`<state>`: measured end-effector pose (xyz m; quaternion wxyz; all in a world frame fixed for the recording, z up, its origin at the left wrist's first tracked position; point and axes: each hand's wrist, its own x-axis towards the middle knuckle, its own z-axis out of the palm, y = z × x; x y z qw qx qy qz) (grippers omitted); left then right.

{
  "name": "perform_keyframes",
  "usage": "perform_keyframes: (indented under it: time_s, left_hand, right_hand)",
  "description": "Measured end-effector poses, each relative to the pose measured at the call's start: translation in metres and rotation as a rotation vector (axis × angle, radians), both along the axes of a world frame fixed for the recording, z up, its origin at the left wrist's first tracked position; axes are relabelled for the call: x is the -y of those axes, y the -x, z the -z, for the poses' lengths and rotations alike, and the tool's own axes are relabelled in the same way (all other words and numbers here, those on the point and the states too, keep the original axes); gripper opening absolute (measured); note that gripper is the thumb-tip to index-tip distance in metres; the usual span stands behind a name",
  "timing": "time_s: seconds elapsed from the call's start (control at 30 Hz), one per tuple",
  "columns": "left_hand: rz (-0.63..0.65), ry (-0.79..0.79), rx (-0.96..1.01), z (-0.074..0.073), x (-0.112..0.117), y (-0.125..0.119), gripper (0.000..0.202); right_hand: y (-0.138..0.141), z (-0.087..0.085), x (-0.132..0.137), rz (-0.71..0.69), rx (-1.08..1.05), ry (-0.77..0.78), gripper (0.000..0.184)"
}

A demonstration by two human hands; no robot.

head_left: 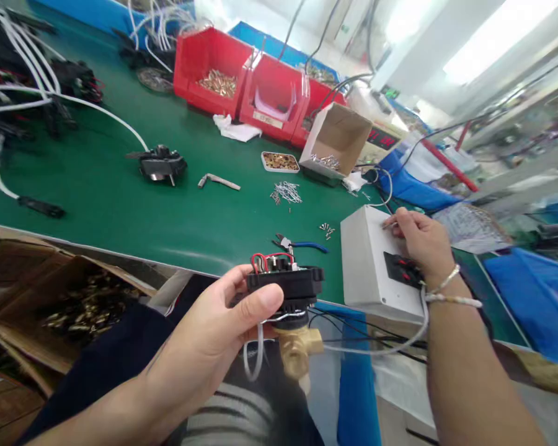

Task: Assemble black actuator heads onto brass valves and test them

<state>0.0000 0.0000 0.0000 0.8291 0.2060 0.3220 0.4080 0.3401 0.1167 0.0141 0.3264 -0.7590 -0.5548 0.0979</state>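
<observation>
My left hand (235, 310) is closed round a black valve actuator (291, 288), thumb on its near side. Its top is uncovered, with red wires and small parts showing. Below it sits a brass valve body (297, 353), and a whitish cable loops beneath. My right hand (416, 232) is at the white switch box (365, 263), its fingertips pinched together at the upper face. Whatever they grip there is too small to make out. A black socket panel (397, 267) with red marks lies under that wrist. Blue-handled cutters (309, 246) lie behind the actuator.
Red bins (209, 68) and an open cardboard box (337, 133) of small metal parts line the back. Nearer lie a hex key (221, 181), loose pins (288, 192), screws (327, 230) and another black actuator (162, 166). White cables (32, 62) tangle at left.
</observation>
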Motion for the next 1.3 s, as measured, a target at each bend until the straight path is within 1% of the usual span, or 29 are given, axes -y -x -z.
perform_keyframes:
  time_s: [0.1,0.23,0.33,0.43,0.5,0.57,0.67,0.77,0.93,1.07,1.17,1.3]
  left_hand:
    - [0.013,-0.015,-0.007,-0.003,-0.001,-0.001,0.05]
    - [0.045,-0.025,-0.018,-0.003,-0.001,0.0,0.053]
    - [0.056,-0.021,-0.011,-0.002,0.0,0.001,0.056]
    - [0.044,0.002,-0.004,-0.005,0.002,0.001,0.059]
    - [0.036,0.025,0.003,-0.007,0.003,0.001,0.059]
    - [0.032,0.036,0.015,-0.008,0.004,0.001,0.058]
    - [0.03,0.039,0.038,-0.009,0.004,0.002,0.055]
    - [0.024,0.038,0.047,-0.008,0.005,0.002,0.055]
    - [0.016,0.035,0.055,-0.006,0.005,0.001,0.056]
    - [0.042,-0.02,0.077,-0.003,0.004,0.001,0.052]
    - [0.055,-0.021,0.079,-0.001,0.003,0.002,0.052]
    - [0.053,-0.035,0.026,-0.004,0.003,0.004,0.056]
  right_hand:
    - [-0.003,0.001,-0.001,-0.004,-0.002,0.0,0.061]
    - [-0.005,0.002,0.0,-0.021,-0.012,-0.004,0.059]
    - [-0.007,0.004,-0.001,-0.032,-0.026,-0.014,0.061]
    - [-0.01,0.006,-0.003,-0.044,-0.056,-0.022,0.065]
    - [-0.012,0.007,-0.003,-0.058,-0.074,-0.024,0.065]
    - [-0.014,0.008,-0.002,-0.082,-0.085,-0.019,0.056]
    - [-0.016,0.009,-0.003,-0.123,-0.11,-0.003,0.034]
    - [-0.018,0.012,-0.007,-0.142,-0.13,-0.003,0.026]
    - [-0.021,0.014,-0.011,-0.146,-0.126,-0.02,0.023]
    - [-0.021,0.013,-0.008,-0.133,-0.126,-0.021,0.022]
    - [-0.018,0.012,-0.007,-0.123,-0.131,-0.027,0.021]
    - [-0.013,0.012,-0.006,-0.088,-0.144,-0.087,0.021]
